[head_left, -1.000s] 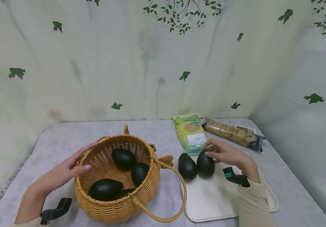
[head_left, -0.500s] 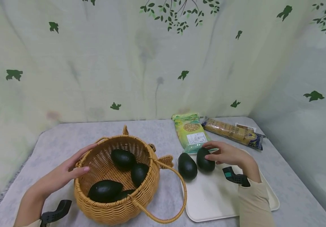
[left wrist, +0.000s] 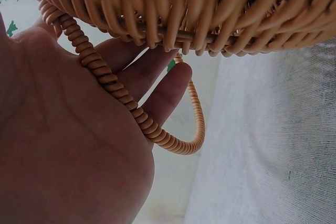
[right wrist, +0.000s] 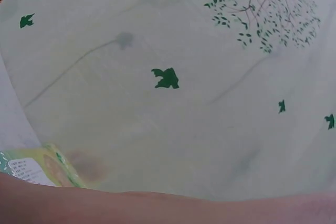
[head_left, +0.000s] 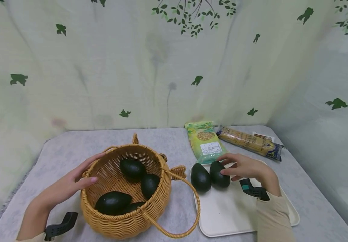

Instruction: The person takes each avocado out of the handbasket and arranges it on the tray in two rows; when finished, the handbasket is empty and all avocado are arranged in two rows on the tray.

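In the head view a wicker basket (head_left: 125, 223) stands tilted towards me on the table's left half, with several dark green avocados (head_left: 113, 202) inside. My left hand (head_left: 66, 183) holds its left rim, thumb over the edge. In the left wrist view that hand (left wrist: 79, 124) has its fingers against the wicker wall and a wrapped handle loop (left wrist: 118, 90) across the palm. My right hand (head_left: 244, 168) holds an avocado (head_left: 217, 176) at the far left of the white tray (head_left: 231, 215), between thumb and fingers. Close beside it on the tray lies another avocado (head_left: 200, 178).
Behind the tray lie a green and yellow bag (head_left: 205, 141) and a long pack of dry noodles (head_left: 249, 141). A second basket handle (head_left: 189, 232) loops out towards the tray. Only forearm, bag and backdrop cloth (right wrist: 173, 129) fill most of the right wrist view.
The avocado in my right hand has shifted slightly away from me, then back, staying beside the other one. My left hand and the basket have not visibly moved.
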A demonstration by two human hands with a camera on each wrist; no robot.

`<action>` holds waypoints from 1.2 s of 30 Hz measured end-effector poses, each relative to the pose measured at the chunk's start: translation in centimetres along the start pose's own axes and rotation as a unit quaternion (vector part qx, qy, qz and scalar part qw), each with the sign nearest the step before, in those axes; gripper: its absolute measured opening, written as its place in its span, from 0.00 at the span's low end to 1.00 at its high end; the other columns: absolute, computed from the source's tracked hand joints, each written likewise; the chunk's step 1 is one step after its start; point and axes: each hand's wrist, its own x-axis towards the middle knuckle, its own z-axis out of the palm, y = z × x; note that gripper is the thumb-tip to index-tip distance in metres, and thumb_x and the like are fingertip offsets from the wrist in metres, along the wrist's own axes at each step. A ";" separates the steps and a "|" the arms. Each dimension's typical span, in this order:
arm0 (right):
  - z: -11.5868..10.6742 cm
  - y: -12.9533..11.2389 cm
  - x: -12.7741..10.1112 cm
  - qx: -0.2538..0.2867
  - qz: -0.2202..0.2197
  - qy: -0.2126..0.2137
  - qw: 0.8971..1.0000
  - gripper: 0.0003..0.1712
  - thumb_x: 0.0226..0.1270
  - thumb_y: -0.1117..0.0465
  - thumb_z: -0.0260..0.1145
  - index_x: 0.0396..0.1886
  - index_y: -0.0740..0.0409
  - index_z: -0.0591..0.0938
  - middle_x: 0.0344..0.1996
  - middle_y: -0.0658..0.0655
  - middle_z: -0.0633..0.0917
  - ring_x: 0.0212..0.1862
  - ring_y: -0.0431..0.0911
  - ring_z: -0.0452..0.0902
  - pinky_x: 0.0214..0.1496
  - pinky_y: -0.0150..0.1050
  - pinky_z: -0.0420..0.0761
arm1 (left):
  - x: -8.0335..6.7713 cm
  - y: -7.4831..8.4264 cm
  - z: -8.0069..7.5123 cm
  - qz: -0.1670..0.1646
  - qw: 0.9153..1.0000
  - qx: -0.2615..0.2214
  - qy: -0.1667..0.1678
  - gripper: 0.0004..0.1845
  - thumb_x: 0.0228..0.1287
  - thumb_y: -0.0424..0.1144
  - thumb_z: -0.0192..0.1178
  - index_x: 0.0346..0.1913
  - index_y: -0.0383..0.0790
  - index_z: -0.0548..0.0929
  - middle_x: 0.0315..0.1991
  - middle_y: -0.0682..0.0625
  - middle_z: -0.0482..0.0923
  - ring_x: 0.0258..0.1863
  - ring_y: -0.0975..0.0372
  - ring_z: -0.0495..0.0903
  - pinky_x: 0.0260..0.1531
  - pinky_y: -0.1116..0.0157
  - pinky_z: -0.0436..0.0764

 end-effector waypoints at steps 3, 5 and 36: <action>0.1 0.0 0.0 -0.001 0.005 0.000 1.000 0.35 0.72 0.52 0.70 0.72 0.59 0.71 0.68 0.72 0.73 0.61 0.59 0.80 0.50 0.50 0.86 | 0.0 0.0 0.0 0.002 1.000 -0.006 -0.001 0.36 0.80 0.36 0.51 0.83 0.62 0.52 0.77 0.67 0.55 0.66 0.85 0.61 0.51 0.67 0.78; 0.0 0.0 0.0 -0.001 0.007 0.001 1.000 0.34 0.72 0.52 0.70 0.72 0.60 0.71 0.68 0.71 0.74 0.60 0.59 0.80 0.51 0.51 0.86 | 0.0 0.1 0.0 0.005 1.000 -0.008 -0.001 0.36 0.80 0.36 0.51 0.83 0.61 0.52 0.77 0.68 0.55 0.65 0.85 0.61 0.51 0.67 0.78; 0.1 -0.6 -0.4 0.005 0.012 -0.007 1.000 0.38 0.71 0.52 0.71 0.73 0.63 0.68 0.69 0.73 0.72 0.62 0.62 0.79 0.48 0.50 0.87 | -0.1 0.7 0.2 -0.015 1.000 -0.021 0.003 0.36 0.79 0.39 0.52 0.83 0.64 0.52 0.80 0.43 0.54 0.64 0.85 0.60 0.54 0.31 0.73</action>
